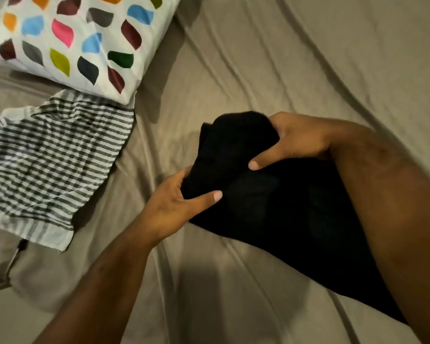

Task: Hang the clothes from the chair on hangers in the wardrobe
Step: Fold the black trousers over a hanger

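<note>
A black garment [278, 207] lies bunched on the bed, stretching from the middle down toward the lower right. My left hand [176, 204] grips its near left edge, thumb on top of the cloth. My right hand [295, 142] grips the raised top end of the same garment, fingers curled into the fabric and thumb pressing its front. A grey-and-white striped garment [50, 165] lies flat on the bed at the left, apart from both hands. No hanger, chair or wardrobe is in view.
The beige bed sheet [283, 58] is wrinkled all over. A white pillow with coloured leaf shapes [72, 38] sits at the top left, touching the striped garment. A small dark strap or cord end [20, 247] pokes out under that garment's lower edge.
</note>
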### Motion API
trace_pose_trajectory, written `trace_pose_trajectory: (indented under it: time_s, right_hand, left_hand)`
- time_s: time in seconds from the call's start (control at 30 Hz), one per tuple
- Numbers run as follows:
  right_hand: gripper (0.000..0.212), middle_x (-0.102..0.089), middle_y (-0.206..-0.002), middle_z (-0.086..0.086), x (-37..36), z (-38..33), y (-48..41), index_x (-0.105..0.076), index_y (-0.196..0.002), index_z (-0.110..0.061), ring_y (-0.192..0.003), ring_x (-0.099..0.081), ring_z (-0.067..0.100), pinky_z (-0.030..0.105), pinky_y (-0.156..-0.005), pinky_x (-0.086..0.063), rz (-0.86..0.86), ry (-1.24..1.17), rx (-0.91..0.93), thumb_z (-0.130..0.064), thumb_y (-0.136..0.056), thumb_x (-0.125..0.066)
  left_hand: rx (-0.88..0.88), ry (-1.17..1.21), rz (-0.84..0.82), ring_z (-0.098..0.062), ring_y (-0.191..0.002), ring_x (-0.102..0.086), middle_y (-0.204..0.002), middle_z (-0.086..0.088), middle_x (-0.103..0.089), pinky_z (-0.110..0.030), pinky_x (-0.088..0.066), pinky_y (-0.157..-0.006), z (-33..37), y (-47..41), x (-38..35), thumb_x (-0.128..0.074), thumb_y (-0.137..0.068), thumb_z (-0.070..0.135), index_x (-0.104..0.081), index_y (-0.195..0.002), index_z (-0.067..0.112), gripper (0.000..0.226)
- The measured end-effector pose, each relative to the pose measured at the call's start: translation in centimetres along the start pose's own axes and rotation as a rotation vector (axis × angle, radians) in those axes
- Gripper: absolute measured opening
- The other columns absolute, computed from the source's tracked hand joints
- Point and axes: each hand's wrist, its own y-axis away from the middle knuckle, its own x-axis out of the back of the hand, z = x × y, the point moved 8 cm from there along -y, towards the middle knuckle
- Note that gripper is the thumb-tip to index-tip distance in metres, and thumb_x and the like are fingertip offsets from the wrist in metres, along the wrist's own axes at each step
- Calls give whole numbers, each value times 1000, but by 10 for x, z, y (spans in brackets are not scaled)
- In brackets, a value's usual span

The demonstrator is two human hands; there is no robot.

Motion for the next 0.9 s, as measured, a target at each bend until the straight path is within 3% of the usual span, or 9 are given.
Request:
trace_pose_trajectory:
  time_s: [0.13, 0.27, 0.37, 0.47, 0.53, 0.63, 0.7, 0.8, 0.9]
  right_hand:
    - [47, -76, -112, -1, 1, -8, -10, -67, -122, -20, -103, -73, 18, 36, -88, -60, -90, -88, -53, -15, -79, -85]
    - [48, -62, -124, -2, 20, -17, -45, -58, -130, -29, -121, -54, 22, 42, -102, -46, 597, 461, 19, -24, -86, -76]
    - [43, -59, -127, -3, 9, -27, -40, -57, -132, -32, -123, -49, 21, 43, -106, -43, 755, 294, 177, -28, -91, -68]
    - [65, -56, -141, 0, 10, -1, -43, -48, -144, -29, -133, -48, 26, 49, -112, -37, 630, 348, -71, -52, -87, -71]
    - [74, -64, -131, 2, 6, 12, -42, -55, -137, -23, -121, -59, 26, 48, -108, -42, 485, 285, -178, -58, -76, -80]
    - [47, -74, -104, -2, -3, 3, -31, -72, -113, -19, -89, -69, 15, 31, -82, -55, 256, 197, -122, -36, -73, -89]
    - [43, -77, -98, -4, 0, -8, -16, -73, -110, -21, -86, -73, 14, 32, -81, -59, 173, 170, -43, -27, -71, -91]
    - [48, -78, -102, -4, 12, -17, 0, -70, -115, -22, -91, -75, 14, 33, -84, -61, 112, -29, 54, -15, -72, -90]
    - [55, -76, -112, -2, -2, -17, -13, -64, -126, -20, -102, -73, 14, 33, -91, -59, 124, -101, 108, -9, -76, -87]
  left_hand:
    - [51, 176, 15, -4, -97, -71, -110, 10, -73, -24, -59, -77, -13, 12, -4, -80, -83, 25, -57, -119, 34, 44]
    - [266, 121, 474, -13, -94, -67, -105, 4, -65, -34, -59, -74, -68, 29, 17, -77, -87, 23, -54, -117, 29, 38]
    - [261, 271, 547, -9, -98, -66, -117, -2, -64, -28, -60, -68, -71, 41, 14, -74, -90, 25, -58, -123, 25, 36]
    - [302, 390, 474, -12, -97, -69, -111, 4, -69, -32, -61, -70, -60, 39, 3, -76, -86, 38, -60, -116, 25, 36]
    - [319, 482, 379, -15, -93, -74, -101, 6, -77, -34, -60, -74, -48, 34, -9, -77, -85, 39, -67, -109, 24, 30]
    - [236, 536, 319, -19, -104, -72, -104, -1, -77, -39, -57, -90, -21, 32, -20, -73, -90, 22, -69, -112, 15, 23]
    - [135, 586, 283, -24, -107, -71, -108, -9, -76, -43, -56, -96, -3, 40, -24, -66, -94, 9, -67, -111, 9, 18]
    - [48, 697, 312, -26, -93, -69, -99, -12, -72, -43, -55, -87, 3, 58, -20, -59, -94, 0, -61, -104, 7, 12]
    - [173, 510, 547, -25, -77, -58, -87, -12, -63, -38, -49, -71, -34, 69, -8, -58, -92, -2, -56, -95, 13, 16]
